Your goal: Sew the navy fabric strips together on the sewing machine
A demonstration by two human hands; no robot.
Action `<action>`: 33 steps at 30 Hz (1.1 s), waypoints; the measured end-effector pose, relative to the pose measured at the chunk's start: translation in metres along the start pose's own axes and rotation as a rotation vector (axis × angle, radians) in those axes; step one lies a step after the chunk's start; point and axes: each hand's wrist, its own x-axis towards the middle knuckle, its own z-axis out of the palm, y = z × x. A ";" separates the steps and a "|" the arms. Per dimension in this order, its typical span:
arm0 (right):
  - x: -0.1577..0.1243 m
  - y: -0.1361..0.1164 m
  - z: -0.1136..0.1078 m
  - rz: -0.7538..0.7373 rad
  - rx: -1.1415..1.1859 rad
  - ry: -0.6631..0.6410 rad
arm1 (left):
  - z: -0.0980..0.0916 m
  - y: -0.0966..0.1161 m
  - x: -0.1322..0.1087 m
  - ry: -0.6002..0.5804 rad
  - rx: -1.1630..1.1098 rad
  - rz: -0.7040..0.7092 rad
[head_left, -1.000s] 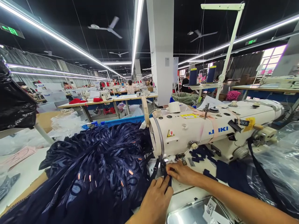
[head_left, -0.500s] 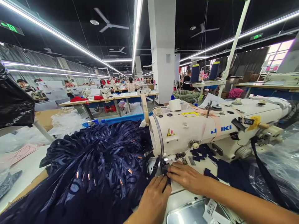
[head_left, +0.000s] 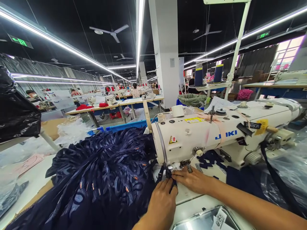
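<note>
A cream JUKI sewing machine (head_left: 216, 134) stands across the table in front of me. My left hand (head_left: 161, 204) and my right hand (head_left: 194, 180) meet just under its needle end. Both pinch a small navy fabric piece (head_left: 173, 185) at the presser foot, the left from the near side, the right from the right side. A big heap of navy zippered strips (head_left: 100, 172) lies to the left of the machine, touching my left hand.
Navy scraps (head_left: 206, 158) lie under the machine arm. A metal tray with paper tags (head_left: 211, 218) sits at the near edge. Clear plastic bags (head_left: 290, 166) lie at right, a black bag (head_left: 16, 111) at left. Two navy thread cones (head_left: 208, 76) stand behind. Other people work at tables farther back.
Both hands stay at the needle with the navy piece; they have shifted slightly forward toward the presser foot. The camera has tilted a little.
</note>
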 end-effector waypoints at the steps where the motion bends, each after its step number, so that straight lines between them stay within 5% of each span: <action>1: 0.000 0.000 0.000 -0.002 0.012 -0.002 | 0.001 0.000 0.000 0.005 0.002 0.001; 29: 0.002 0.001 0.005 0.171 0.050 0.001 | 0.010 -0.003 0.007 0.150 0.067 0.015; 33: 0.003 -0.002 -0.002 0.204 0.099 -0.020 | -0.001 -0.018 -0.002 0.062 -0.050 0.017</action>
